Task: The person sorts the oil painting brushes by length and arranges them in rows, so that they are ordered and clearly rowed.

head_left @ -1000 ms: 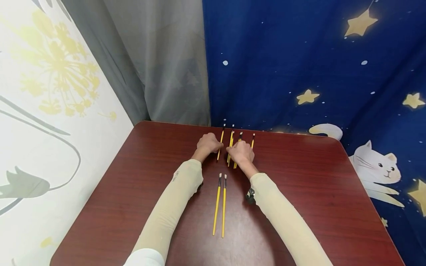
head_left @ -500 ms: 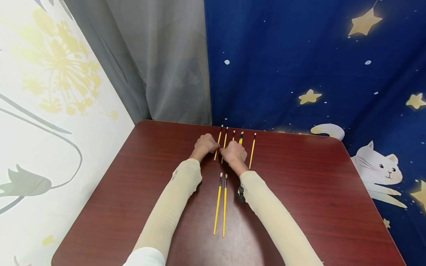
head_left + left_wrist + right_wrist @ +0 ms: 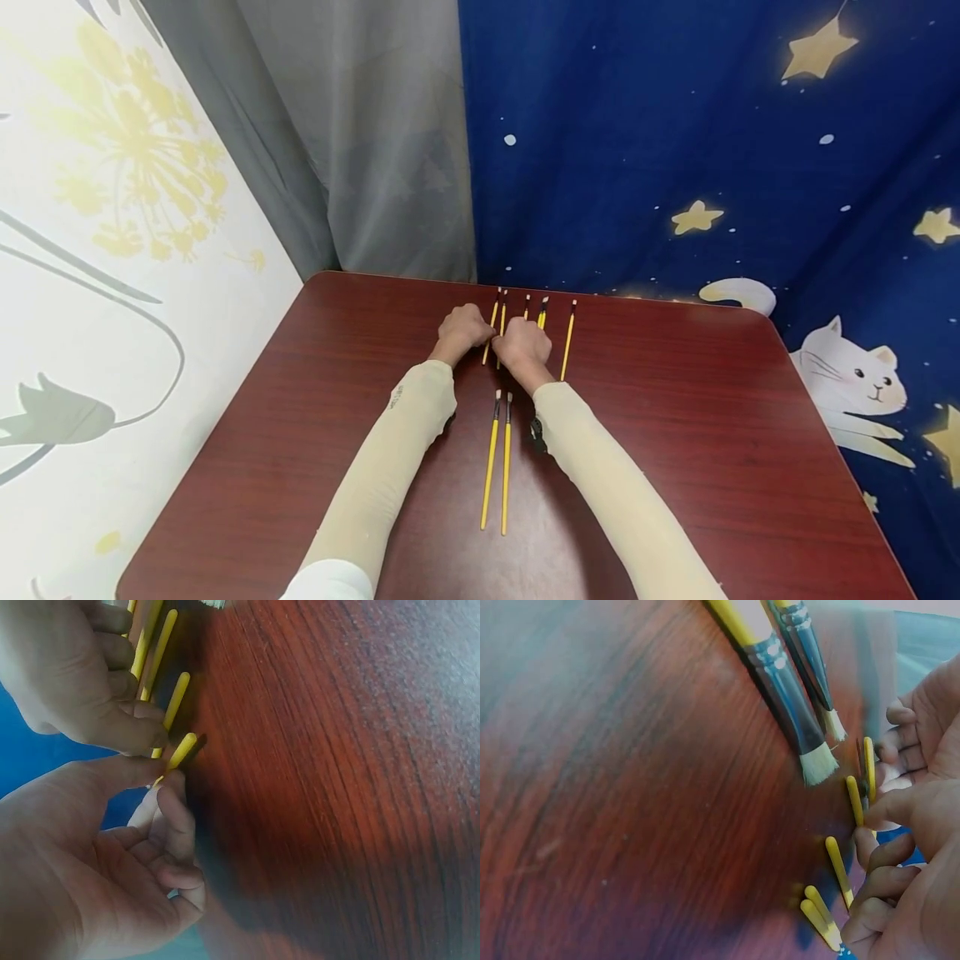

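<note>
Near the far edge of a reddish-brown desk (image 3: 675, 433), a person works with both hands among yellow-handled paintbrushes. The left hand (image 3: 465, 325) pinches the leftmost brush (image 3: 494, 313) between thumb and finger; the right hand (image 3: 523, 340), fingers curled, pinches the second brush (image 3: 503, 310) just beside it. Along the same desk edge lie a third brush (image 3: 527, 309), a close-set pair (image 3: 542, 316) and a lone rightmost brush (image 3: 568, 342). Two front brushes (image 3: 489, 467) lie at mid-desk. Behind the desk hangs a blue star-patterned curtain (image 3: 600, 125).
</note>
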{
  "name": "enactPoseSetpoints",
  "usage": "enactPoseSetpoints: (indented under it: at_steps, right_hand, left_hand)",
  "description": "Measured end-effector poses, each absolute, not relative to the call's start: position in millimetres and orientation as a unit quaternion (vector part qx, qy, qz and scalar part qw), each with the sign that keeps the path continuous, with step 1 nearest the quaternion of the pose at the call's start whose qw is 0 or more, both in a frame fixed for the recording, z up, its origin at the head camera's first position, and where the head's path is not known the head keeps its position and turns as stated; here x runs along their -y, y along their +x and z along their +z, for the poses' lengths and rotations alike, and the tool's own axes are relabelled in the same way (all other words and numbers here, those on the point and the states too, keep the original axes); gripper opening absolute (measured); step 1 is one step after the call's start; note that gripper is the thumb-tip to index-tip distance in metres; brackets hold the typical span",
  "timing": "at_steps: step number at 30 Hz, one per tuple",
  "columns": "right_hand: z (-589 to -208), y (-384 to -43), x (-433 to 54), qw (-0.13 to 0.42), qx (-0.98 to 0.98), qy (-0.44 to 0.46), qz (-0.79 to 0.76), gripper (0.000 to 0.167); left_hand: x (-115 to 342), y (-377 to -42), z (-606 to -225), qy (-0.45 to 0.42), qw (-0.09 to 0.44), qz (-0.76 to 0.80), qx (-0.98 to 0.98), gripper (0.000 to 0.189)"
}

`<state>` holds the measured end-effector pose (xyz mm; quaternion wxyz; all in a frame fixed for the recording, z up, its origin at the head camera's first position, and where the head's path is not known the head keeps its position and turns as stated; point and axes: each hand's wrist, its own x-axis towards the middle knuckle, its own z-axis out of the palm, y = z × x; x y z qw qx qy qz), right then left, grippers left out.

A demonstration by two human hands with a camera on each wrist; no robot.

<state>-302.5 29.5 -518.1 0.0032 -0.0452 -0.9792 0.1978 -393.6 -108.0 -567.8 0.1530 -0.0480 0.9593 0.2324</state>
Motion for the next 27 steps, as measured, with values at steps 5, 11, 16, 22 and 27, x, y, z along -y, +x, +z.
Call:
enactPoseSetpoints:
  at_steps: [5,11,16,22,27]
  right_hand:
    - [-518,-302,-27,0.000,0.980,-0.027,0.197,0.035]
    - [-518,-301,-20,0.002,0.979,-0.004,0.206,0.033]
    - [-518,-301,-23,0.008,0.978,-0.006,0.211,0.038]
    - [-517,-300,-35,0.005,0.974,0.024,0.227,0.051]
    - [-517,-300,-50,0.014,0.973,0.037,0.229,0.052]
  left_hand:
    - [109,-381,-554,-0.056,0.164,0.244,-0.954,0.029]
    - [116,-374,-547,-0.068,0.170,0.247,-0.952,0.031]
    - [116,-366,-534,-0.058,0.165,0.261,-0.949,0.030]
    - [108,-348,-514,-0.065,0.145,0.259,-0.953,0.035]
    - [103,-342,-507,-0.061,0.135,0.251,-0.957,0.044]
